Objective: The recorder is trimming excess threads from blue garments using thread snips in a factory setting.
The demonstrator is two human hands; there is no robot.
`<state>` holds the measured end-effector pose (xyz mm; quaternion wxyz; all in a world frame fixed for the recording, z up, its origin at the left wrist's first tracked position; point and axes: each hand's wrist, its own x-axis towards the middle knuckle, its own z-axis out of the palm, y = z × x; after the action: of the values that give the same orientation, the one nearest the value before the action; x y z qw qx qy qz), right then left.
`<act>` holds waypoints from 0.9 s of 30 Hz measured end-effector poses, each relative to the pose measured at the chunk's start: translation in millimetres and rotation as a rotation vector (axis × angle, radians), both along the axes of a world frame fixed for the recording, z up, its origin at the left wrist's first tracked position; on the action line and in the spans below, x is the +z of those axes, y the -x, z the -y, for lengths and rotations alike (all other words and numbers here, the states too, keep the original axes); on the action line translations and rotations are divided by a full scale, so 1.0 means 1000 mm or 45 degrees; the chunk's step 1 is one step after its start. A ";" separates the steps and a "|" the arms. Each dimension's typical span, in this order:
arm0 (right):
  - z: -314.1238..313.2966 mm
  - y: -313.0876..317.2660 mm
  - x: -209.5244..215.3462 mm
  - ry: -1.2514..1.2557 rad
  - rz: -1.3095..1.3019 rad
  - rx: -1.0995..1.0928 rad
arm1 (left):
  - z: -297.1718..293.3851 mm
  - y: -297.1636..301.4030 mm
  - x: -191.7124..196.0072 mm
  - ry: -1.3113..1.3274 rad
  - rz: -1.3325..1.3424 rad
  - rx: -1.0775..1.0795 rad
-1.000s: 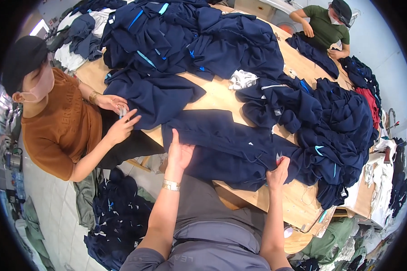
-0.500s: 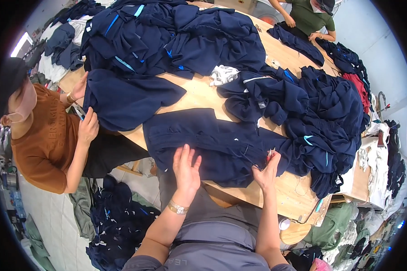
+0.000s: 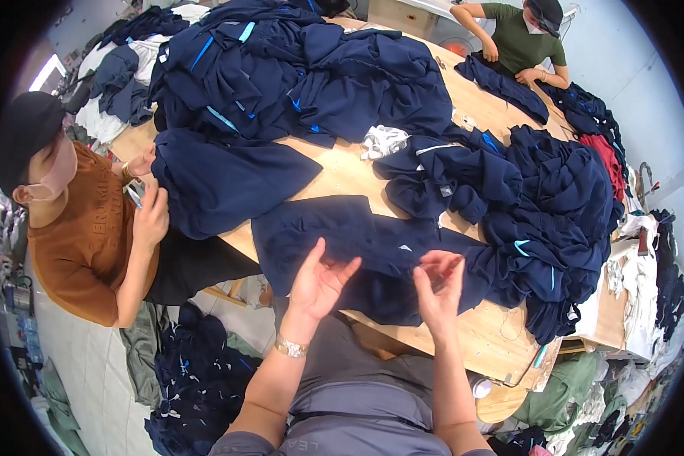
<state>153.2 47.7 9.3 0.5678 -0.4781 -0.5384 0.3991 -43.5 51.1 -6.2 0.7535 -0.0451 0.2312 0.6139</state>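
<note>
A navy garment (image 3: 308, 220) lies spread along the table's near edge, in front of me. My left hand (image 3: 321, 283) hovers over its near side, palm up, fingers spread and nothing in them. My right hand (image 3: 438, 287) is above the garment's right part with its fingers curled in. Whatever they hold, if anything, is hidden. A small pale tag (image 3: 406, 247) shows on the dark cloth between my hands.
Heaps of navy garments (image 3: 342, 83) cover the far table (image 3: 334, 161), another pile (image 3: 547, 182) is at right. At left a person in brown (image 3: 83, 235) holds navy cloth; one in green (image 3: 509, 38) works far right. Dark scraps (image 3: 197, 372) litter the floor.
My right hand has turned and curled; the small red-and-metal tool seen in it before no longer shows. My left hand has shifted slightly right, and the garment's upper layer looks flatter.
</note>
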 end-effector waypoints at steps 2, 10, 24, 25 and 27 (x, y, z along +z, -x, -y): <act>-0.004 0.019 0.002 0.022 -0.192 0.132 | 0.009 -0.007 0.006 -0.112 0.073 -0.054; -0.005 0.059 0.016 -0.094 0.526 0.146 | 0.023 -0.023 0.006 -0.018 -0.088 -0.043; 0.025 0.045 0.026 0.069 0.075 0.609 | 0.020 -0.023 0.017 0.103 -0.240 0.090; 0.019 0.047 0.019 0.061 0.004 0.490 | 0.021 -0.023 0.016 0.102 -0.241 0.089; 0.008 0.047 0.024 0.089 0.118 0.368 | 0.024 -0.020 0.013 -0.030 -0.228 0.052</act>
<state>106.1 40.1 33.0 0.4620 -0.4330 -0.6130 0.4726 -23.3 27.0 6.3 0.7175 0.0140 0.2895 0.6334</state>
